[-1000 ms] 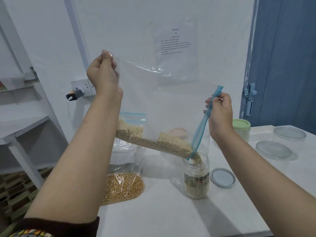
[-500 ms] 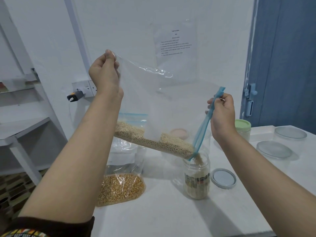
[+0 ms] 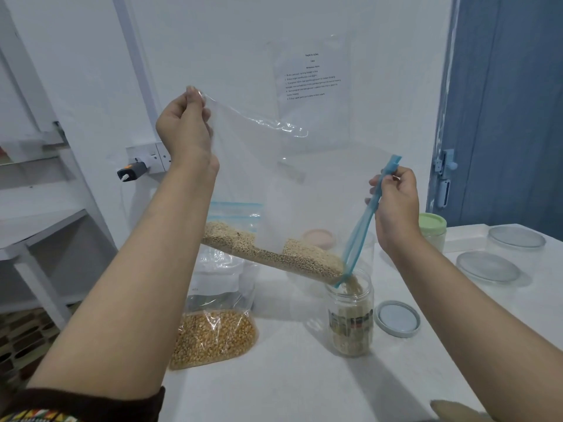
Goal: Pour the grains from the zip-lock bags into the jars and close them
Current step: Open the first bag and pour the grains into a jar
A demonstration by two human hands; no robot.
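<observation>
Pour in hand | I see left hand (image 3: 182,129) pinch bag (image 3: 274,190) corner high so grains (image 3: 274,254) slide | right hand (image 3: 396,205) grips blue zip edge, steering mouth into jar (image 3: 350,318) on tabletop (image 3: 304,376) | lid (image 3: 397,318) beside, off.

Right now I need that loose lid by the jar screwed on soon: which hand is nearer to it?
Right. The right hand holds the bag's zipper above the lid; the left hand is high, far left.

Dark sleeve (image 3: 91,403) (bright patterned cuff)
</observation>
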